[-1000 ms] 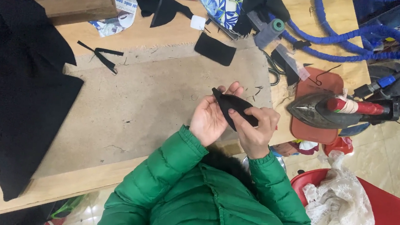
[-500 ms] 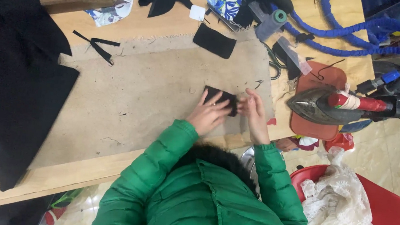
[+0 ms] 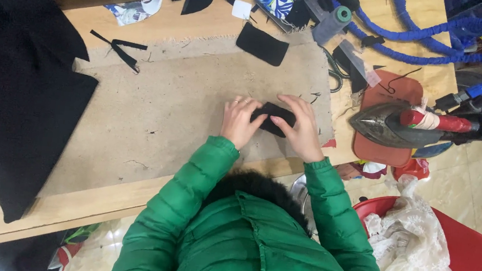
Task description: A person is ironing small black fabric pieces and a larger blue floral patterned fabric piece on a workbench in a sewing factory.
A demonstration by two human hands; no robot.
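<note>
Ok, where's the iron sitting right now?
In the head view the iron rests on its reddish-brown mat at the table's right edge, just right of the right hand and below the blue hose.

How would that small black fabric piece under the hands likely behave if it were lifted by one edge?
The small black fabric piece looks thin and soft, so it would probably droop. It seems light for its size. Lying flat on the beige mat under the left hand and right hand, it shouldn't roll.

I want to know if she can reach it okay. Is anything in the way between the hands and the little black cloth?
Nothing visible is in the way. The left hand and the right hand both already rest on the small black cloth piece, which lies flat on the tan pressing mat.
</note>
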